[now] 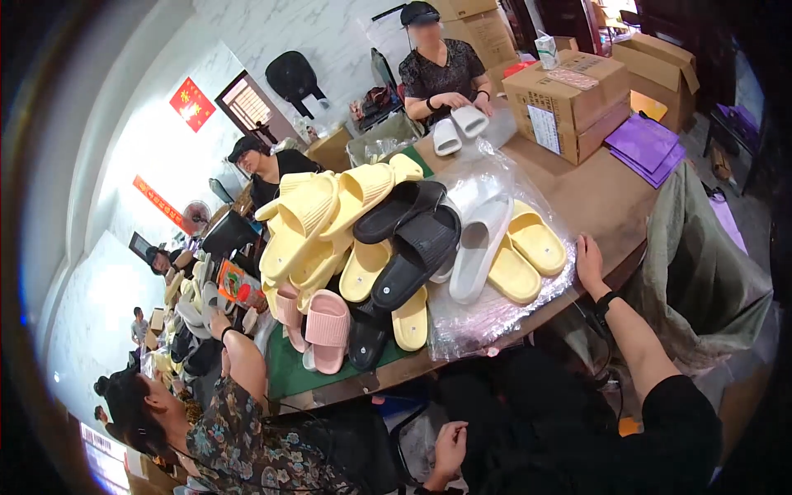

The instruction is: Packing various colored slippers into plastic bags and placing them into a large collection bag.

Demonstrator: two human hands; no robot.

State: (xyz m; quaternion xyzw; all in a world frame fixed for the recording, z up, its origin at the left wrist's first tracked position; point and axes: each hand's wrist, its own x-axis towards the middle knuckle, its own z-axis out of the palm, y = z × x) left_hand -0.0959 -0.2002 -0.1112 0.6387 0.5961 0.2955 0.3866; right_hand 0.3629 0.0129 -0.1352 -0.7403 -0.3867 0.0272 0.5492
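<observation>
My right hand (589,264) rests on the table's near edge beside the clear plastic bags (445,326), its fingers stretched out and holding nothing. Low in front of me, below the tabletop, my left hand (450,448) hangs with its fingers loosely curled; I see nothing in it. Nearest to the right hand lies a pair of yellow slippers (538,239) on the plastic, with a grey slipper (481,247) leaning beside it. Further left rises a heap of yellow slippers (301,223), black slippers (421,252) and pink slippers (328,330), partly covering one another.
Across the table a person (441,74) handles light grey slippers (459,128). A cardboard box (569,103) and purple bags (648,148) occupy the far right. Grey-green cloth (701,272) drapes over the right side. At my left sits a co-worker in a floral top (256,445).
</observation>
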